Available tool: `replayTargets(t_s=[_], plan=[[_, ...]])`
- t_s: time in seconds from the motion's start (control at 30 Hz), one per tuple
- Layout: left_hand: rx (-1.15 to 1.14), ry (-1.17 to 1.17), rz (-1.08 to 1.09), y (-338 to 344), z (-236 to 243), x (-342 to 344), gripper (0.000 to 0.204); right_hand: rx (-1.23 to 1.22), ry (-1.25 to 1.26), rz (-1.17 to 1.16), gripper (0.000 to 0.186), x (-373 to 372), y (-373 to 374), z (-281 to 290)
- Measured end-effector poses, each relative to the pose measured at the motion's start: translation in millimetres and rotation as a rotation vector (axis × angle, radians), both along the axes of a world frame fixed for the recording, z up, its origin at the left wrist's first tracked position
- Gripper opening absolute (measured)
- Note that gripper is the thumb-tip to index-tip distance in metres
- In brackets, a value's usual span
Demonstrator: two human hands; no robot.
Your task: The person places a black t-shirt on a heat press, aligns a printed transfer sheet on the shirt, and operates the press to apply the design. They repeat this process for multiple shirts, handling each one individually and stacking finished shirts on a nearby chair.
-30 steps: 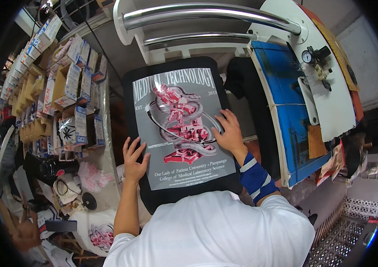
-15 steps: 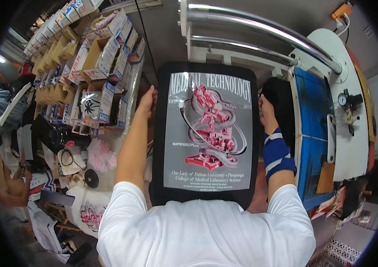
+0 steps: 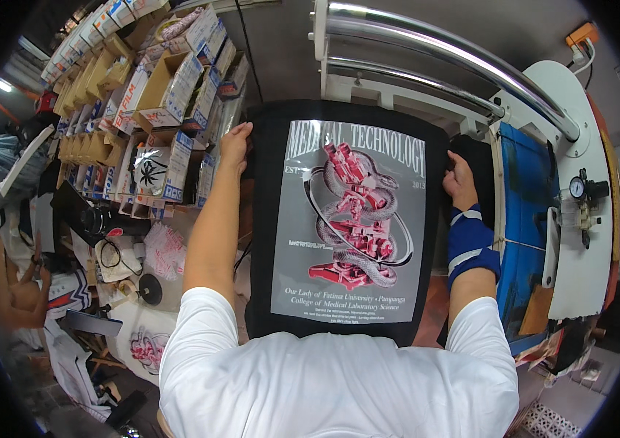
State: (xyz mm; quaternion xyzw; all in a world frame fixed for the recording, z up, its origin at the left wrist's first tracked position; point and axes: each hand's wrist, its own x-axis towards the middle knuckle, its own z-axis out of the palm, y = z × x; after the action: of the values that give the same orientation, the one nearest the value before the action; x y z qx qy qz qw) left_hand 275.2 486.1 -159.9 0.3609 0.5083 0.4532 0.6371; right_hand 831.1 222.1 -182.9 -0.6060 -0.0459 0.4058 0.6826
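Black fabric (image 3: 262, 241), which looks like a T-shirt, lies flat and stretched over a rounded board in front of me. On it rests a shiny print film (image 3: 295, 270) with white lettering and a red-and-grey picture of a microscope wound by a snake. At the fabric's far left edge, my left hand (image 3: 235, 148) is closed with its fingertips pinching the cloth. My right hand (image 3: 461, 181) grips the opposite edge, thumb up; its other fingers are partly hidden. A blue wristband with pale stripes (image 3: 472, 244) wraps my right forearm.
To the right stands a white press machine (image 3: 580, 233) with a blue block (image 3: 525, 219), a gauge (image 3: 578, 187) and chrome bars (image 3: 441, 51) reaching across the back. Cardboard boxes (image 3: 167, 87) are stacked at left. Another person's arm (image 3: 21, 281) shows at far left.
My hands have moved apart, and the black fabric is now spread wider and flatter on both sides. The view has shifted slightly, with the print sitting a little further right.
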Motion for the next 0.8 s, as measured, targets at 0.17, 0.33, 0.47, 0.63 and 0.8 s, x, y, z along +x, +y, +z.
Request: replayTargets(t_s=[0.17, 0.33, 0.47, 0.63, 0.8], plan=[[0.026, 0.131, 0.022, -1.7, 8.4, 1.5, 0.025, -0.034, 0.182, 0.066, 0.023, -18.0, 0.3, 23.9], [-0.020, 0.069, 0.016, 4.3, 10.8, -16.8, 0.027, -0.013, 0.188, 0.021, 0.015, -40.8, 11.9, 51.7], [-0.017, 0.081, -0.004, 10.2, 4.8, -5.8, 0.025, -0.077, 0.135, 0.006, 0.013, -33.3, 2.2, 56.1], [0.291, 0.379, 0.015, -5.1, -8.2, -26.6, 0.024, -0.197, -0.232, 0.085, 0.026, -74.4, -2.6, 83.1], [0.835, 0.738, -0.192, -149.7, 57.7, -22.9, 0.015, -0.360, -0.870, 0.245, 0.025, -142.4, -100.8, 94.7]])
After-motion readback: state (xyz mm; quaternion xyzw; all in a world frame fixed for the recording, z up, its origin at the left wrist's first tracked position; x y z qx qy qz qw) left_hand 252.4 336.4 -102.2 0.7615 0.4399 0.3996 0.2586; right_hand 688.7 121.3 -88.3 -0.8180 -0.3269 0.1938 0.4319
